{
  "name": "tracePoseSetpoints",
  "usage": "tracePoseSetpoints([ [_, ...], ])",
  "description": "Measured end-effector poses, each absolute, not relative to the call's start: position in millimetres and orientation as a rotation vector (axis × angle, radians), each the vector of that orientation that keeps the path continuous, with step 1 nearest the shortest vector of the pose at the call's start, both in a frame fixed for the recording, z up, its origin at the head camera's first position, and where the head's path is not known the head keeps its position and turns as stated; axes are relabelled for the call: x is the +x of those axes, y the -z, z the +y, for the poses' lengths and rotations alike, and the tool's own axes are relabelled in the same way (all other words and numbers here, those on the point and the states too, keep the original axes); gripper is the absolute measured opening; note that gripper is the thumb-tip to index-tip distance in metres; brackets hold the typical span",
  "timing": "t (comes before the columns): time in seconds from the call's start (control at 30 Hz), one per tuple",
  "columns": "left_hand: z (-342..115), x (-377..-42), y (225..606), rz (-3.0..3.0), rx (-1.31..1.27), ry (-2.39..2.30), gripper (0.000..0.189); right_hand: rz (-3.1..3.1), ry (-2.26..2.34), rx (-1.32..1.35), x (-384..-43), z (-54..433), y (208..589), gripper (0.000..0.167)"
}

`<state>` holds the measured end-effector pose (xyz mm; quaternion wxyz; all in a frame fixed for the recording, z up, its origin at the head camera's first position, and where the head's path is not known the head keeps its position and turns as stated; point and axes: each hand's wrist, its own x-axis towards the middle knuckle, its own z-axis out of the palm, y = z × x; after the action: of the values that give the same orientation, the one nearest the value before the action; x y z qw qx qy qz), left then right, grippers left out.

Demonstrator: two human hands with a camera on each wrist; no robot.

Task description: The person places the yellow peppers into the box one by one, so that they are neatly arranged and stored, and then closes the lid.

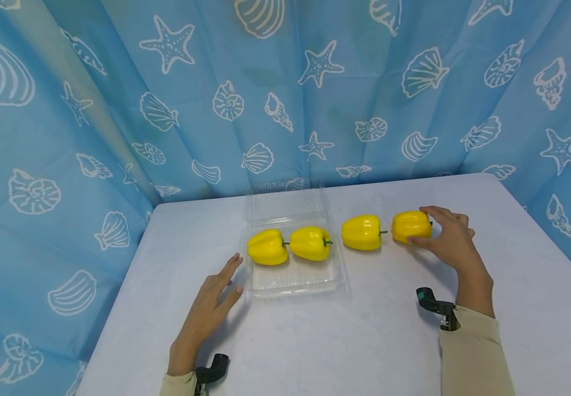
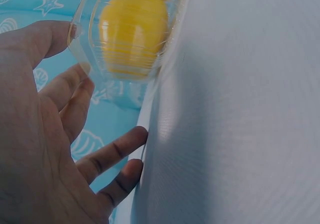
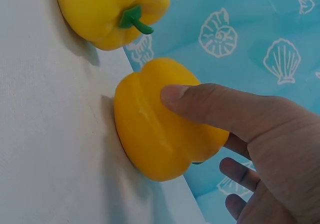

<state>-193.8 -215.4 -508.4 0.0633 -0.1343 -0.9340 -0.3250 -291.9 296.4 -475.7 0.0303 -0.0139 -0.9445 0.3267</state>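
My right hand (image 1: 445, 236) grips a yellow bell pepper (image 1: 410, 226) at the right end of a row, thumb on its near side and fingers over the far side. In the right wrist view the thumb lies across this pepper (image 3: 155, 124). Left of it another yellow pepper (image 1: 361, 232) lies on the table, its green stem toward the right. Two more peppers, a left one (image 1: 267, 247) and a right one (image 1: 310, 243), lie in a clear plastic clamshell box (image 1: 290, 281). Beside the box's left edge is my left hand (image 1: 211, 305), fingers spread, fingertips right at the wall.
The box's transparent lid (image 1: 287, 204) lies folded back toward the rear. A white cloth covers the table (image 1: 344, 341). Behind it hangs a blue curtain (image 1: 275, 71) printed with shells and starfish. Each wrist bears a black camera mount (image 1: 436, 305).
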Motion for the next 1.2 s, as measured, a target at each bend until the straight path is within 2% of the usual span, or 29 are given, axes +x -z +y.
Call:
tracePoseSetpoints([
  [1.2, -217, -194, 511, -2.826, -0.393, 0.974, 0.060, -2.785, -0.962, -0.087, -283, 289, 453, 0.086],
])
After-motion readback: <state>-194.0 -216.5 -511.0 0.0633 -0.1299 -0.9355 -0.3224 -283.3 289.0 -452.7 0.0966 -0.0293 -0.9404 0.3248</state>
